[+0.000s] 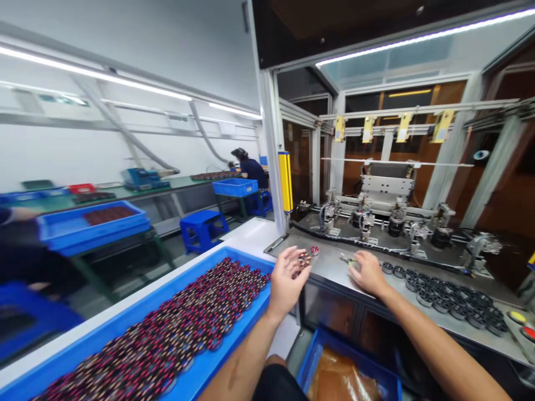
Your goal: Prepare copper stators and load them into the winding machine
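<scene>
Wound coils (304, 260), red and copper-coloured, sit at the fingertips of the left hand (287, 280), which is raised palm-up with its fingers curled loosely about them, just over the near left corner of the grey metal surface (330, 266). One single coil (314, 250) lies on that surface just beyond the fingertips. The right hand (368, 273) rests palm-down on the same surface, well right of the coils, fingers bent and close together; whether it grips anything under them cannot be told. A cluster of dark rings (453, 296) trails away along the surface to its right. Behind stands a machine (387, 209) with a row of small fixtures, framed in pale metal, with a yellow post (285, 181) at its left edge. Left of the hands, a long blue tray (228, 348) is packed with many more of the same coils. Below the surface a blue bin (317, 356) holds something brown. Across the room are a blue stool (203, 228) and a seated person (249, 167) at a green bench.
</scene>
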The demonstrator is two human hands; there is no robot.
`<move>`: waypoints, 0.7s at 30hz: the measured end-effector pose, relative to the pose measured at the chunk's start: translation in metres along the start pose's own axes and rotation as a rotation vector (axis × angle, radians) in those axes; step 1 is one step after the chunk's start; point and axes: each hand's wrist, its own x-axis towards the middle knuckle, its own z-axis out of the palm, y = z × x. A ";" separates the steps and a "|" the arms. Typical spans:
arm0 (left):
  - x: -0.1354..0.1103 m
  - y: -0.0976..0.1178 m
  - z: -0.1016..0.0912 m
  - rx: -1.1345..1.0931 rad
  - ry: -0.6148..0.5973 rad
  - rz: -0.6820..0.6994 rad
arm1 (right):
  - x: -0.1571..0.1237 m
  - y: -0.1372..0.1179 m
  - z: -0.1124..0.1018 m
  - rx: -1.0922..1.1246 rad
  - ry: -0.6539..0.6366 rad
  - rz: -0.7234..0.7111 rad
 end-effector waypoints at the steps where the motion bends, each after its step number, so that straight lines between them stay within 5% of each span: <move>1: -0.010 0.010 0.002 -0.025 -0.003 0.024 | -0.006 -0.011 -0.005 0.061 0.023 -0.012; 6: -0.059 0.036 0.005 -0.168 -0.091 0.265 | -0.073 -0.087 -0.041 0.421 -0.032 -0.056; 11: -0.082 0.041 0.009 -0.203 -0.133 0.439 | -0.123 -0.143 -0.066 0.988 -0.080 0.097; 16: -0.085 0.051 0.018 -0.285 -0.201 0.538 | -0.121 -0.148 -0.073 1.268 -0.191 0.290; 18: -0.087 0.055 0.018 -0.360 -0.228 0.449 | -0.121 -0.140 -0.076 1.453 -0.281 0.319; 21: -0.089 0.059 0.016 -0.452 -0.279 0.277 | -0.126 -0.119 -0.078 1.559 -0.581 0.162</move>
